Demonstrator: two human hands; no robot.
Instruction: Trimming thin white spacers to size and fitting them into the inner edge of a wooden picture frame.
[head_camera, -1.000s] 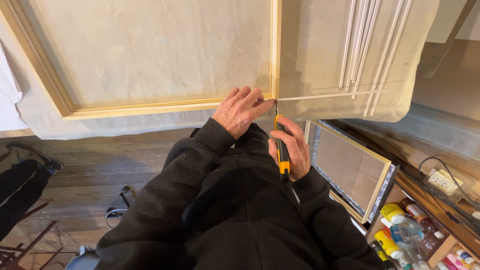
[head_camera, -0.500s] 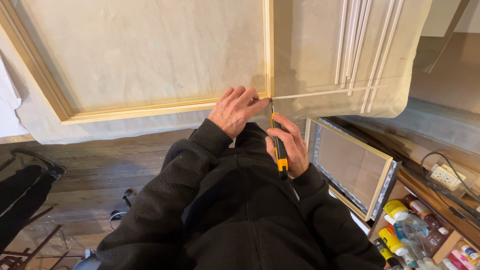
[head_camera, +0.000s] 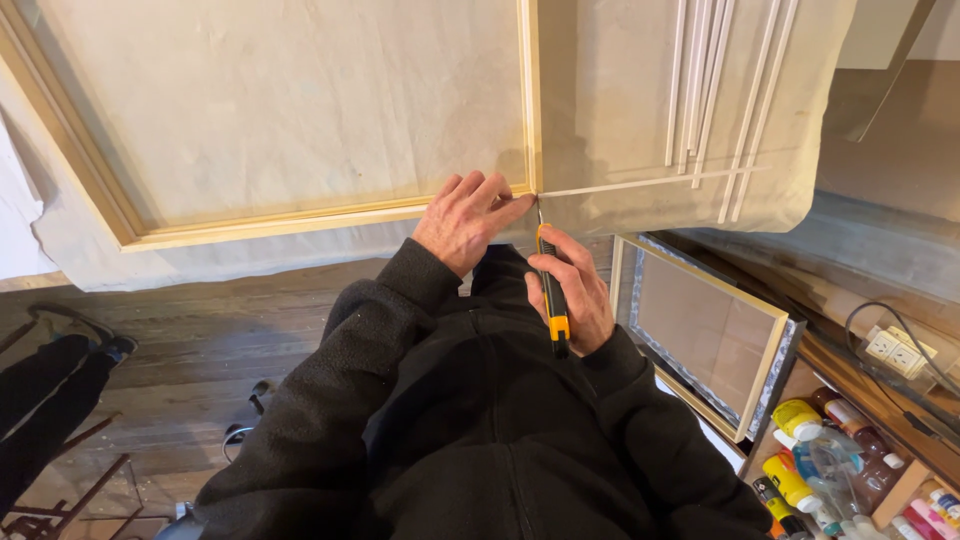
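Observation:
A wooden stretcher frame (head_camera: 300, 222) lies on a pale canvas cloth (head_camera: 300, 110) spread over a table. My left hand (head_camera: 468, 215) presses flat on the frame's lower right corner. My right hand (head_camera: 570, 290) grips a yellow and black utility knife (head_camera: 552, 295). Its blade tip touches the cloth just below that corner. Several thin wooden strips (head_camera: 720, 100) lie on the cloth to the right, one running sideways from the corner.
A framed canvas (head_camera: 700, 335) leans below the table at right. Paint bottles and tubes (head_camera: 830, 465) fill a box at lower right. A power strip (head_camera: 893, 345) with cables sits at right. Wooden floor (head_camera: 200, 340) and dark metal legs lie at left.
The view has shifted slightly. My right hand has brought the knife tip up closer to the frame's corner. My left hand stays on the corner.

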